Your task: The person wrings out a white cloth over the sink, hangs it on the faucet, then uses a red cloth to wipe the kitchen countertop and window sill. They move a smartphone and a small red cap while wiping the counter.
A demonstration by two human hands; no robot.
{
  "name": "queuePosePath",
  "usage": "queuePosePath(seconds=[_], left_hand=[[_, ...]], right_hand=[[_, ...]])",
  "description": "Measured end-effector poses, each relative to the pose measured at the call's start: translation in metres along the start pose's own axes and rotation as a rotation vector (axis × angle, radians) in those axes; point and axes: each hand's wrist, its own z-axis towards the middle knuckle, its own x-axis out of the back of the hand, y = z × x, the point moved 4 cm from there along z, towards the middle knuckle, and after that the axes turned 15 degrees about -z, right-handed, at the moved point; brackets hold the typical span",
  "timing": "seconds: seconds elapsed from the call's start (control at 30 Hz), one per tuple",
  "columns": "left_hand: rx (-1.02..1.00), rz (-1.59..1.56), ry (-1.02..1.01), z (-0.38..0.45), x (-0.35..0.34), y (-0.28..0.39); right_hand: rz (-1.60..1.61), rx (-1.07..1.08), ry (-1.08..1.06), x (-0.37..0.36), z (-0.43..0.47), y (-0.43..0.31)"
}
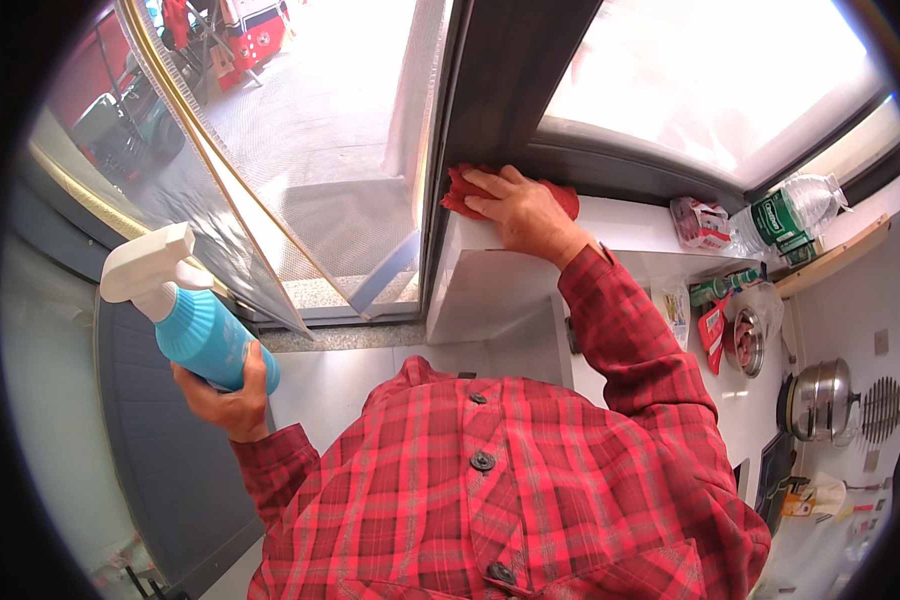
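My left hand (229, 394) is wrapped around the lower body of a blue spray bottle (210, 334) with a white trigger head (150, 262). The bottle tilts up and to the left, and no finger is on its trigger. With fingers spread, my right hand (525, 210) presses a red cloth (465, 199) against the bottom of a dark window frame (495, 97). Part of the cloth shows on both sides of that hand. A white sill (622, 221) runs along the frame just beside it.
A mesh door curtain (217, 202) hangs in the open doorway at left, near a grey door (172, 450). On the sill are a small packet (699, 223) and a clear plastic bottle (784, 214). The counter holds a metal bowl (748, 341) and a steel pot (821, 401).
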Motion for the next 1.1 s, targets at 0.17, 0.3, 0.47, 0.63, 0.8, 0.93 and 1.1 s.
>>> queuePosePath(seconds=[0.17, 0.3, 0.47, 0.63, 0.8, 0.93, 1.1], left_hand=[[0.085, -0.029, 0.003, -0.003, 0.001, 0.001], [0.153, -0.041, 0.024, -0.008, 0.003, -0.007], [0.127, 0.043, 0.004, -0.004, -0.006, -0.003], [0.171, -0.029, -0.009, -0.008, -0.013, -0.015], [0.180, -0.033, -0.028, -0.009, -0.011, -0.020], [0.154, -0.022, -0.006, -0.010, -0.008, -0.027], [0.217, 0.026, -0.008, -0.014, 0.006, -0.033]], right_hand=[[0.425, -0.214, 0.145, 0.077, -0.014, 0.010], [-0.100, -0.965, -0.047, 0.059, -0.137, 0.106], [-0.377, -0.758, -0.059, -0.008, -0.128, 0.066], [-0.458, -0.604, -0.056, -0.022, -0.040, -0.024], [-0.308, -0.434, 0.028, -0.026, 0.006, -0.070], [0.136, -0.106, -0.027, -0.024, 0.017, -0.108], [0.329, -0.021, -0.081, -0.012, 0.098, -0.077]])
